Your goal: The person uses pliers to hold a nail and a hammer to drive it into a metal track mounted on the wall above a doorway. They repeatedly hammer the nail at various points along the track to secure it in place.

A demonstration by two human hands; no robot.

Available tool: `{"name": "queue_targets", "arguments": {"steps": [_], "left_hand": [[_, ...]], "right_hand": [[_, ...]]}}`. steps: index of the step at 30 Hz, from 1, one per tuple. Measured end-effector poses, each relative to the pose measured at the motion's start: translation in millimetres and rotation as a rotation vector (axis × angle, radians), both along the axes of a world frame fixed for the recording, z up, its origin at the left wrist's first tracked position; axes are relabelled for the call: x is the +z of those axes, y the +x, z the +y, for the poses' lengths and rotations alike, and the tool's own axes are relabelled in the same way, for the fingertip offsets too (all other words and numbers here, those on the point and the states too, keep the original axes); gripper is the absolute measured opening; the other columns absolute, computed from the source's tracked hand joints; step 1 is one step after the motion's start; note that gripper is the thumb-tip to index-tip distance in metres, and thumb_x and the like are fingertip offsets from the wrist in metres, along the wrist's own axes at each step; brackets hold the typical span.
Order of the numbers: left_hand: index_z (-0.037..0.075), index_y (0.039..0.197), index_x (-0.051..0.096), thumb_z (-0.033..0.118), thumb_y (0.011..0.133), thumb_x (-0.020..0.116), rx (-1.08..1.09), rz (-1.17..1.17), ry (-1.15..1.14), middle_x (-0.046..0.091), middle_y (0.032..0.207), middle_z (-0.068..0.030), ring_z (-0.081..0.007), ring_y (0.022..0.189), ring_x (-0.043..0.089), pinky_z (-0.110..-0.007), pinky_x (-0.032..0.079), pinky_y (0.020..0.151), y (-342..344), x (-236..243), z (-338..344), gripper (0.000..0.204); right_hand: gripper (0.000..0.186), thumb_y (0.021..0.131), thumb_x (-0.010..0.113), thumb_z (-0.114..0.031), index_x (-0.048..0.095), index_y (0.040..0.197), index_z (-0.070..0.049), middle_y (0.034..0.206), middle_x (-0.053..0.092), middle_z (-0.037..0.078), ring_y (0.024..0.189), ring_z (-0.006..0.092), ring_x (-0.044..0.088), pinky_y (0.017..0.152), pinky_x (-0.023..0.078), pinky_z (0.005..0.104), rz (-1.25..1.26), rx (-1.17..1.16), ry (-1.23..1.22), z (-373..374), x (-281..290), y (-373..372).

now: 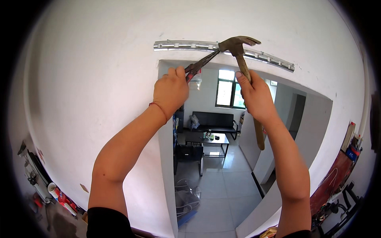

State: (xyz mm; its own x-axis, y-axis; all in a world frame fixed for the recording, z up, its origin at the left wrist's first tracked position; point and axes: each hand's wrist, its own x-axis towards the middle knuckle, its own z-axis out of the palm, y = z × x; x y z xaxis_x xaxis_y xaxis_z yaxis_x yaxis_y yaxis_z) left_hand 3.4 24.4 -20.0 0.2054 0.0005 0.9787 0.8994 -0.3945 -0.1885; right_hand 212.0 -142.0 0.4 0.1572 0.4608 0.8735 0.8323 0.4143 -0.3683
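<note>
A slotted metal rail [180, 46] runs along the white wall just above a doorway. My left hand [171, 89] is closed around the handles of long-nosed pliers [203, 62], whose tips reach up to the middle of the rail. In my right hand [257, 95] is a claw hammer [242, 59], gripped partway up its wooden handle. The hammer head stands in front of the rail, its striking face close to the plier tips and its claw toward the right. Whatever the plier tips hold, if anything, is hidden behind the hammer head.
Through the doorway show a black bench [212, 121], a low table [216, 138] with small items, a window [230, 89] and a tiled floor [222, 186]. Clear plastic wrapping [185, 198] lies by the left jamb. Assorted goods stand low at both sides.
</note>
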Motion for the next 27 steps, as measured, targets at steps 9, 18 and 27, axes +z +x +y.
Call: {"name": "queue_targets", "arguments": {"steps": [9,18,27], "left_hand": [[0.003,0.100,0.048,0.012,0.083,0.065,-0.015,0.002,0.007,0.059,0.087,-0.0157,-0.0325,0.067,0.068,-0.042,0.057,0.058,0.0,2.1,6.2,0.025],[0.003,0.100,0.048,0.012,0.083,0.065,-0.003,0.003,0.021,0.059,0.087,-0.0160,-0.0325,0.066,0.068,-0.042,0.057,0.057,-6.6,-2.2,3.7,0.025],[0.003,0.100,0.048,0.014,0.084,0.067,0.044,0.031,-0.007,0.059,0.086,-0.0154,-0.0310,0.066,0.068,-0.040,0.057,0.057,-13.7,1.9,0.8,0.027]], "right_hand": [[0.047,0.106,0.051,-0.046,0.056,0.095,-0.002,0.071,0.063,0.019,0.067,0.0360,0.063,0.065,0.048,0.0465,-0.004,-0.054,-0.057,-5.5,4.5,-6.8],[0.049,0.105,0.050,-0.048,0.056,0.093,-0.001,0.073,0.063,0.018,0.069,0.0354,0.062,0.067,0.048,0.0457,-0.013,-0.048,-0.010,-25.9,9.7,-15.2],[0.041,0.106,0.051,-0.043,0.055,0.096,-0.003,0.065,0.063,0.018,0.063,0.0395,0.065,0.061,0.048,0.0488,-0.105,-0.117,0.119,-14.9,-4.6,-20.0]]}}
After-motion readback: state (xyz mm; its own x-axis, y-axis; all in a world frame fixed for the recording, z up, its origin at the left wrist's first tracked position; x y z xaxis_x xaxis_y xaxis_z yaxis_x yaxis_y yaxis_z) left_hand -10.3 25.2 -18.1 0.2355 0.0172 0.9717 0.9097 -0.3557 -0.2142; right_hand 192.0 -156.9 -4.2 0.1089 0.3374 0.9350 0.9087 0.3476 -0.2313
